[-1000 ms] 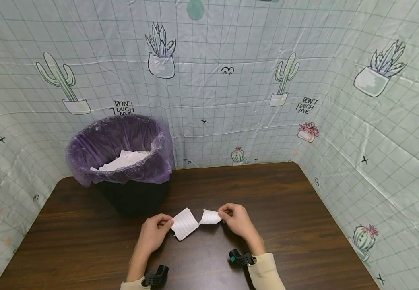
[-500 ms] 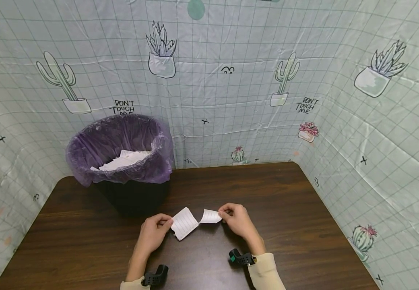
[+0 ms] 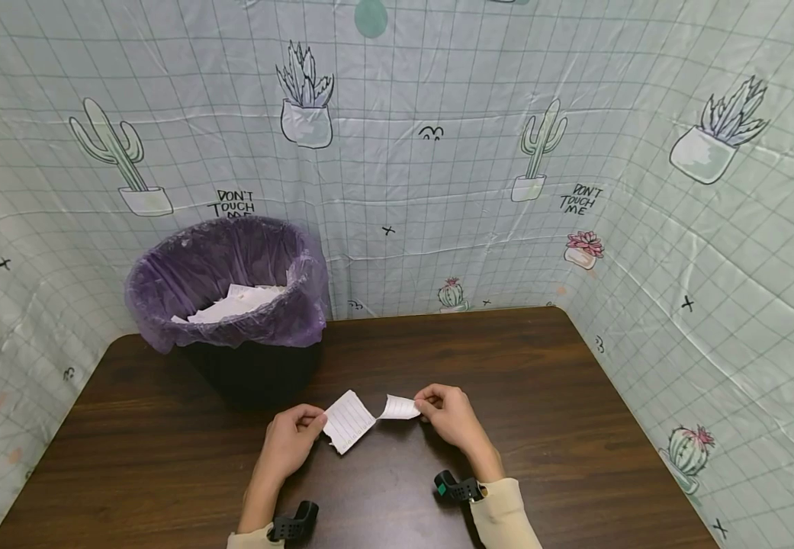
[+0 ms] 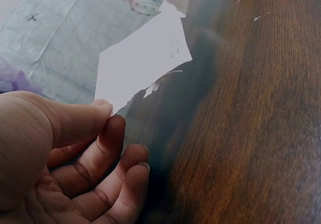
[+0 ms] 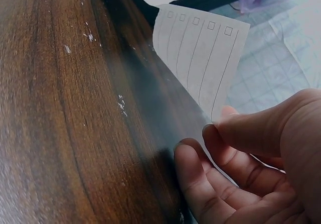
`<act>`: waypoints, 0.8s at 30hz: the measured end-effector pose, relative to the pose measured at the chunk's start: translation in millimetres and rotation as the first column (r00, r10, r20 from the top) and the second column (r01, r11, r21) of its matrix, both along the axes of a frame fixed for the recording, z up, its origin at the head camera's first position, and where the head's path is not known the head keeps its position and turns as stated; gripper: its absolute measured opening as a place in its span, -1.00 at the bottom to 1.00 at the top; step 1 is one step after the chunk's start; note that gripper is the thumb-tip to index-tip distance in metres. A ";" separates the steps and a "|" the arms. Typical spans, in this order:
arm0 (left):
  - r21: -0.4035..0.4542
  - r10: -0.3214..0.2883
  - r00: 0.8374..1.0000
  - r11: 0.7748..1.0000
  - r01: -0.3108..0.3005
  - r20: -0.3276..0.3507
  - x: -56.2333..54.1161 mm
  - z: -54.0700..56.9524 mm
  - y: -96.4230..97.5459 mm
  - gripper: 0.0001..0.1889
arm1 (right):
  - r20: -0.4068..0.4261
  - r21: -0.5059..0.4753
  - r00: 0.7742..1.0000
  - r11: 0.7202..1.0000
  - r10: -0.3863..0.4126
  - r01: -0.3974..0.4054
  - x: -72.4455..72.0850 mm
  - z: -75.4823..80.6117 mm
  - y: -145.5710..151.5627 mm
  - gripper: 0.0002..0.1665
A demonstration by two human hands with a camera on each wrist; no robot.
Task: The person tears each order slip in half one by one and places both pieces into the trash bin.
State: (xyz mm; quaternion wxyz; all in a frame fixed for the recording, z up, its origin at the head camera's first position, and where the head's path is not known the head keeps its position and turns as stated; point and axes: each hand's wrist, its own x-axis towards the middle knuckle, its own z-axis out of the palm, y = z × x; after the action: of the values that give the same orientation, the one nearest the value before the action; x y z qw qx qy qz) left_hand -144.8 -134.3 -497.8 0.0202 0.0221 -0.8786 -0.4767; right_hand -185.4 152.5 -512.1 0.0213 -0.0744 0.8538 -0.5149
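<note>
Between thumb and index finger my left hand [image 3: 291, 441] pinches the left part of a piece of lined paper [image 3: 348, 422], which has a ragged lower-left edge. My right hand [image 3: 450, 415] pinches the outer corner of the smaller right part [image 3: 400, 408], which curls. The two parts meet at a narrow torn corner midway between the hands. Small printed squares and lines show on the right part [image 5: 200, 53] in the right wrist view. In the left wrist view the left part [image 4: 145, 53] looks plain white from below. Both hands are low over the table.
A black bin [image 3: 252, 374] with a purple liner [image 3: 232, 335] stands at the back left of the brown wood table [image 3: 506, 358]. White paper scraps [image 3: 239, 303] lie inside it. A cloth [image 3: 397, 168] with printed cactuses hangs behind and at the sides.
The left part of the paper has tilted slightly and shifted a little up and left. My hands have barely moved, and both keep their pinch.
</note>
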 end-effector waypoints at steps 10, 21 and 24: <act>0.000 0.002 1.000 1.000 -0.002 0.002 0.5 -0.1 0.2 -0.90 | 0.001 -0.026 1.000 1.000 -0.011 0.011 0.2 -0.2 0.7 -0.93; 0.009 0.001 1.000 1.000 -0.001 0.008 0.8 -0.1 -1.0 -0.88 | 0.011 -0.077 1.000 0.997 -0.019 0.019 0.1 -0.5 0.6 -0.93; 0.025 0.000 1.000 1.000 0.000 0.005 0.9 -0.5 -1.9 -0.89 | 0.022 -0.087 0.999 0.996 -0.030 0.031 0.2 0.0 0.9 -0.92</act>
State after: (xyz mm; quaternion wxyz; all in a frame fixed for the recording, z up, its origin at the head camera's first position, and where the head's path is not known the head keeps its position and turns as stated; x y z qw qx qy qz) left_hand -144.0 -136.2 -498.3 0.0176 0.0236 -0.8726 -0.4876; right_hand -185.2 153.4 -512.1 0.0189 -0.0570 0.8312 -0.5527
